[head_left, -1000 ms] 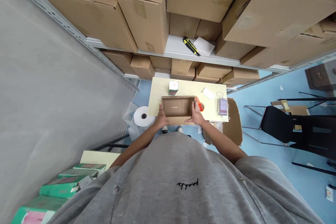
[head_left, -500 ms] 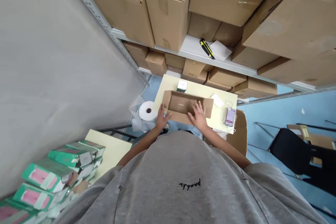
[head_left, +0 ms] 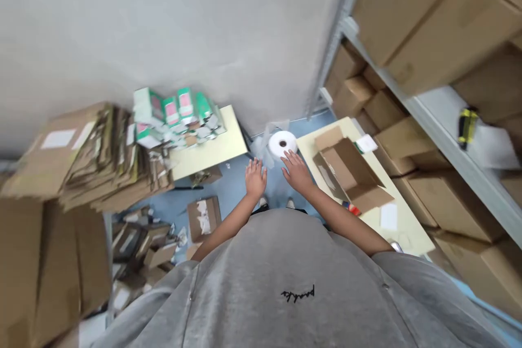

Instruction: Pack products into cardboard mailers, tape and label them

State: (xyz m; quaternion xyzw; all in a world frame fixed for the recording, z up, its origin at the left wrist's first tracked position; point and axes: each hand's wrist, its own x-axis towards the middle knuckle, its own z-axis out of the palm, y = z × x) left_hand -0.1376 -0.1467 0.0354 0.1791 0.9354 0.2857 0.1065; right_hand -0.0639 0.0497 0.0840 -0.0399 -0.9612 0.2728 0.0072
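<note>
My left hand (head_left: 255, 178) reaches forward with its fingers out and nothing in it, just left of a large white roll (head_left: 277, 148). Close to the roll's near edge is my right hand (head_left: 297, 172), fingers spread and also holding nothing; I cannot tell whether it touches the roll. Some clear plastic film (head_left: 264, 147) hangs loose at the roll's left. An open cardboard box (head_left: 346, 171) with its flaps out lies on the pale yellow table (head_left: 402, 231) to the right.
On another table (head_left: 212, 149) at the left are several green and white boxes (head_left: 185, 106). Flattened cardboard (head_left: 61, 147) is stacked beside them. Cardboard scraps (head_left: 147, 250) cover the floor below. A shelf (head_left: 432, 111) with brown boxes and a yellow-black cutter (head_left: 466, 128) runs along the right.
My view has swung left, toward the wall and the green boxes. Both hands have come off the open cardboard box and now reach toward the white roll.
</note>
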